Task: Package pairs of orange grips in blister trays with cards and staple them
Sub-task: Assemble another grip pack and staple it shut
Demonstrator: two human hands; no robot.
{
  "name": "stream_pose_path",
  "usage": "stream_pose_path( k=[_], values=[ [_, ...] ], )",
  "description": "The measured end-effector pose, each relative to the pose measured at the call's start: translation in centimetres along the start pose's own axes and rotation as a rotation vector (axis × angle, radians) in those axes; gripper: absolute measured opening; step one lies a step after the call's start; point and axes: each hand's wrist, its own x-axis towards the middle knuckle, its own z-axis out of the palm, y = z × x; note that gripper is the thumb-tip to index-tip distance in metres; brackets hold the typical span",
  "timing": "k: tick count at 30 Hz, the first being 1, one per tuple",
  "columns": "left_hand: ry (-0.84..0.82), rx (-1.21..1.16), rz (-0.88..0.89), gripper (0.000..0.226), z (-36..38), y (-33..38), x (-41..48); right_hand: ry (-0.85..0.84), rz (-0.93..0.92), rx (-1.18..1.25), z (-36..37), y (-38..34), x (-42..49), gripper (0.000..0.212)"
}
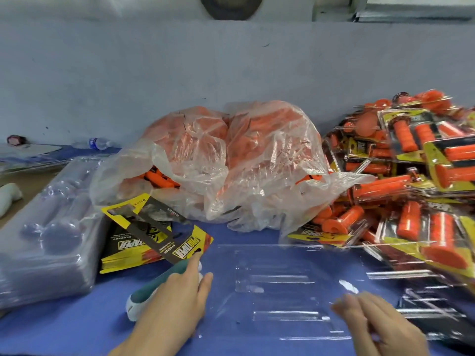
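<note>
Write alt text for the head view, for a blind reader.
A left hand touches a yellow card while the blurred right hand is over a clear tray. Behind lie a bag of orange grips and a pile of finished packs.
</note>
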Motion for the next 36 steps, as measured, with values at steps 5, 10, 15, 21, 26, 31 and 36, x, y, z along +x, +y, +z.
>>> stream_pose_path(
  k=[5, 10, 15, 21, 26, 31, 36],
  values=[
    [-0.042, 0.061, 0.023, 0.057, 1.4, 0.4, 0.2, -0.235, -0.232, -0.120, 4.5, -1.5, 3.5, 0.023],
    [0.025, 0.157, 0.050, 0.058, 2.1, 0.5, 0.7, -0.457, -0.321, -0.180, 7.6, -1.8, 4.1, 0.024],
    [-0.025, 0.187, 0.137, 0.041, 2.6, 0.8, 0.8, -0.534, -0.359, -0.162, 8.9, -2.9, 4.1, 0.022],
    [-0.005, 0.150, 0.133, 0.036, 1.8, 0.9, 0.9, -0.570, -0.391, -0.153, 10.2, -4.1, 4.1, 0.017],
    [0.361, -0.088, 0.015, 0.028, -2.8, -1.9, 2.3, -0.585, -0.372, -0.129, 10.3, -4.2, 4.3, 0.017],
    [0.438, -0.215, -0.172, 0.024, -5.5, -6.2, 3.5, -0.675, -0.334, -0.057, 10.2, -4.0, 4.5, 0.030],
    [0.236, -0.100, -0.160, 0.041, -3.4, -7.3, 4.8, -0.612, -0.300, 0.008, 10.0, -4.2, 4.8, 0.026]
  ],
)
